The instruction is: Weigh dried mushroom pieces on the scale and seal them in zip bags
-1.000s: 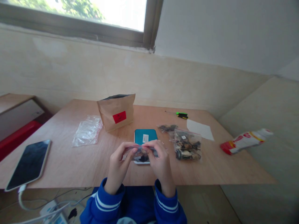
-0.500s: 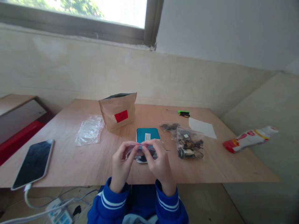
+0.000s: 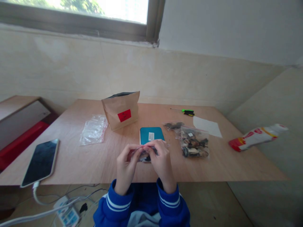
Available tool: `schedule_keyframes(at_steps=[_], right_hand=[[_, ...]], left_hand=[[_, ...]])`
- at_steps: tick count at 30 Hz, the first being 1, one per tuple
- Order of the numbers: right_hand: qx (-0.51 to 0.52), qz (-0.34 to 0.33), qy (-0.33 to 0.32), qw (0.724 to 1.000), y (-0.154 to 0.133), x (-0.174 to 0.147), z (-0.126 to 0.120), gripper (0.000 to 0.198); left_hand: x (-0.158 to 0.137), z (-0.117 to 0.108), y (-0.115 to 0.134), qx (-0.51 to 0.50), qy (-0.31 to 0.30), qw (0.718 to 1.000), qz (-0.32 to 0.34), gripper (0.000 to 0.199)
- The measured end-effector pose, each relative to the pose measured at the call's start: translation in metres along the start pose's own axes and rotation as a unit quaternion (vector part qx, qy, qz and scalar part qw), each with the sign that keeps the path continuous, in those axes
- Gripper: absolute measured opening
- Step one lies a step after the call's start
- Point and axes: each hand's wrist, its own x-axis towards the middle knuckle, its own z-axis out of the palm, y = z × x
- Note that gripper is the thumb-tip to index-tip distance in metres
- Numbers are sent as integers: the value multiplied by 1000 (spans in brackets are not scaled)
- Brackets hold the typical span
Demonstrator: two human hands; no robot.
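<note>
Between my two hands is a clear zip bag [image 3: 145, 157] with dark pieces inside, held by its top edge. My left hand [image 3: 127, 162] pinches that edge between thumb and fingers. Close beside it, my right hand [image 3: 161, 160] pinches the same edge, the two thumbs nearly meeting. Most of the bag is hidden by my fingers. Just beyond them lies a flat teal device [image 3: 151, 133] with a white label, partly covered by the hands. To the right, a filled zip bag [image 3: 194, 143] holds dried brown and black pieces, and a smaller zip bag [image 3: 173, 125] sits behind it.
A brown paper pouch [image 3: 121, 113] stands open-topped at the back, by some clear plastic bags [image 3: 93, 130]. A phone [image 3: 40, 162] is plugged in at the left. Screwdrivers [image 3: 188, 112], white paper [image 3: 208, 126] and a red-and-white bottle [image 3: 257, 137] are at the right.
The fingers have drawn closer together along the bag's top edge. The whole view has shifted slightly, with the table things appearing a little higher and further right.
</note>
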Motion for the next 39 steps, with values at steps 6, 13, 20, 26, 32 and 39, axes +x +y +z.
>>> schedule_keyframes(at_steps=[6,13,20,26,32,39], right_hand=[[-16,-21,7,1000,-2,-2,9,23],[-18,-13,-46,999,8,1,1,13],[2,-16,-42,999,13,-3,0,21],[-11,1,-88,996,15,-4,1,10],[-23,4,-80,997,23,-6,-5,17],[-16,-16,-37,999,17,-5,-4,22]], left_hand=[[-1,-1,2,-13,-19,1000,-19,15],[-1,-11,5,5,58,998,-6,18],[2,-17,8,8,33,999,-21,21],[4,-25,3,-3,20,999,-35,20],[7,-31,6,19,65,998,-15,21],[3,-30,11,13,56,998,-13,19]])
